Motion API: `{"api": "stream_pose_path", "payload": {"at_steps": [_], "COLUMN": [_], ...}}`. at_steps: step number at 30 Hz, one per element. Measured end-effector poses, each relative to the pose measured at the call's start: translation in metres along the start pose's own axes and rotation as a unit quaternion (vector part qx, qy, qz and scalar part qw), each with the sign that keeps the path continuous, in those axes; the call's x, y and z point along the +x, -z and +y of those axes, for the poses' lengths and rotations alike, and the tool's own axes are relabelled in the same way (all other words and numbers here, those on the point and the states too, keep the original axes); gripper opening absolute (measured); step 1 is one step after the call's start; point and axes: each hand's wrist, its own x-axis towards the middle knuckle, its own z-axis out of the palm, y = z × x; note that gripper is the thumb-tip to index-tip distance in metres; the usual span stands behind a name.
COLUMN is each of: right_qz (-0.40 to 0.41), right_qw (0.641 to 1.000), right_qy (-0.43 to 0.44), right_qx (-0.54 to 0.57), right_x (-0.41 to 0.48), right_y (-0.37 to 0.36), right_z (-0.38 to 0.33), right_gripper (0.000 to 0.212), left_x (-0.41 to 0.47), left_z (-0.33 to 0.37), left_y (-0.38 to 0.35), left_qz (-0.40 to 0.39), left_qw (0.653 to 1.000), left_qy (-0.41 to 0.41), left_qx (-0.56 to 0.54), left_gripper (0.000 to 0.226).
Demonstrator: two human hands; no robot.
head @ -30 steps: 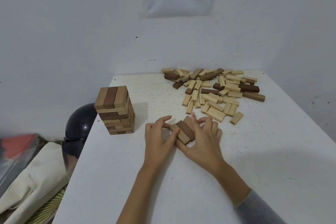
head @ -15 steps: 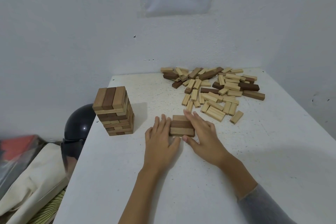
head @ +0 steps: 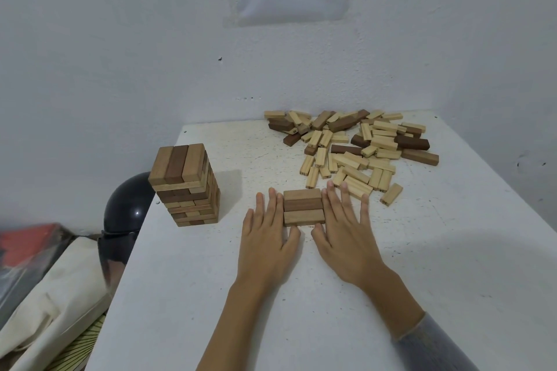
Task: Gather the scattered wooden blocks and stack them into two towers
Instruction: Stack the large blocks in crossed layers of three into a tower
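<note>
Three wooden blocks lie side by side as one flat layer [head: 303, 207] on the white table [head: 301, 295], a dark one between two light ones. My left hand [head: 266, 238] lies flat with straight fingers against the layer's left end. My right hand [head: 343, 232] lies flat against its right end. Both thumbs touch the near edge. A finished tower [head: 184, 185] of several layers stands at the table's left edge. A heap of scattered light and dark blocks [head: 358, 147] lies at the far right.
A black rounded helmet [head: 128, 208] sits just off the table's left edge, beside the tower. Cream cloth bags [head: 45, 304] lie on the floor at the lower left. White walls close in the table at the back and right.
The three blocks were slanted and loosely held a second ago. Both hands have turned them square and now press flat against their ends with straight fingers.
</note>
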Motion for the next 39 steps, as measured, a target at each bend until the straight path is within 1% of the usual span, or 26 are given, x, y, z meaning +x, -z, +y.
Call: {"api": "stream_pose_path", "payload": {"at_steps": [5, 10, 13, 16, 19, 24, 30, 32, 35, 37, 39], "right_qz": [0.009, -0.017, -0.024, -0.022, 0.016, 0.019, -0.011, 0.003, 0.067, 0.093, 0.075], "right_qw": [1.000, 1.000, 0.999, 0.999, 1.000, 1.000, 1.000, 1.000, 0.995, 0.988, 0.983], "right_qy": [-0.003, -0.023, -0.032, -0.031, -0.021, -0.017, -0.024, -0.028, -0.032, -0.009, 0.033], "right_qx": [-0.006, -0.011, -0.016, -0.009, -0.003, -0.009, -0.010, 0.004, 0.068, 0.123, 0.167], "right_x": [0.000, 0.000, 0.000, 0.000, 0.000, 0.000, 0.000, -0.001, -0.001, 0.005, 0.011], "right_y": [-0.002, 0.005, 0.008, 0.005, -0.001, -0.005, 0.003, 0.007, 0.012, 0.017, 0.022], "right_z": [-0.001, -0.003, -0.003, -0.003, -0.001, -0.001, -0.002, -0.003, -0.005, -0.003, 0.000], "right_gripper": [0.076, 0.086, 0.088, 0.085, 0.077, 0.074, 0.084, 0.084, 0.083, 0.074, 0.063], "left_x": [-0.001, -0.002, -0.001, -0.001, -0.001, -0.001, -0.001, -0.001, -0.004, -0.005, -0.003], "left_z": [0.003, 0.003, 0.003, 0.003, 0.003, 0.003, 0.004, 0.004, 0.006, 0.007, 0.005], "left_y": [-0.001, -0.005, -0.005, -0.004, -0.004, -0.005, -0.005, -0.002, 0.009, 0.019, 0.024], "left_qz": [0.003, 0.007, 0.003, 0.001, 0.006, 0.006, 0.003, 0.005, 0.009, 0.008, 0.020], "left_qw": [1.000, 1.000, 1.000, 1.000, 1.000, 1.000, 1.000, 0.999, 0.989, 0.976, 0.968], "left_qy": [0.005, 0.012, 0.016, 0.014, 0.008, 0.007, 0.017, 0.021, 0.010, 0.004, -0.010], "left_qx": [0.006, -0.001, 0.007, 0.012, 0.003, 0.014, 0.002, -0.027, -0.147, -0.216, -0.249], "left_gripper": [0.087, 0.083, 0.079, 0.083, 0.083, 0.084, 0.084, 0.079, 0.078, 0.072, 0.059]}}
